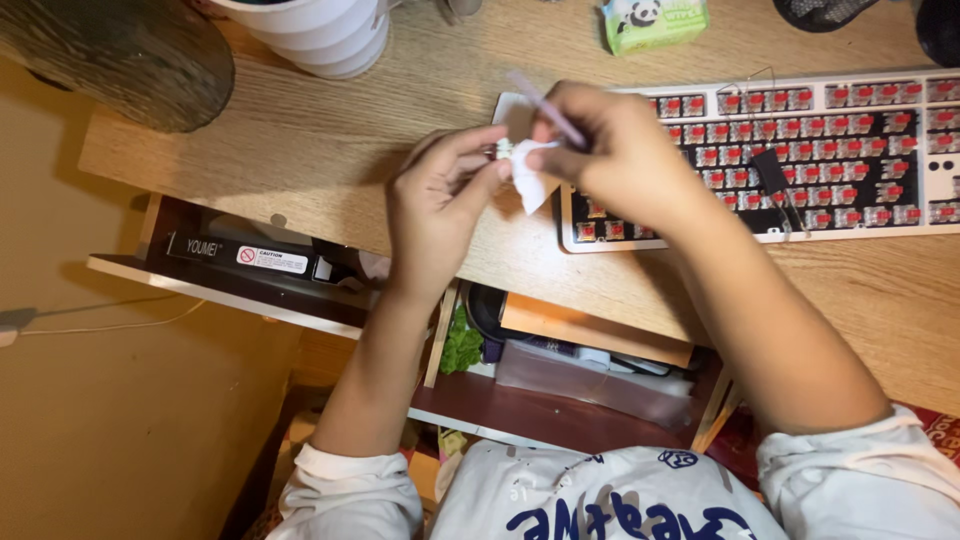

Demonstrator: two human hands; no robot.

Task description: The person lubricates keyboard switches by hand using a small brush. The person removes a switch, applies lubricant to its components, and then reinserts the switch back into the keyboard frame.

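Observation:
My left hand (440, 195) pinches a small white keycap (504, 149) between thumb and fingertips above the wooden desk (330, 140). My right hand (600, 140) meets it from the right, pressing a white wipe (530, 172) against the keycap while gripping a thin lilac stick (548, 108) that points up and left. Both hands hover over the left end of a white keyboard (800, 150), whose keycaps are off so rows of red switches show.
A black tool (775, 180) lies on the keyboard. A white round container (320, 35) and a dark round object (120, 60) stand at the back left, a green tissue pack (655, 22) at the back. Open shelves (260, 270) under the desk hold clutter.

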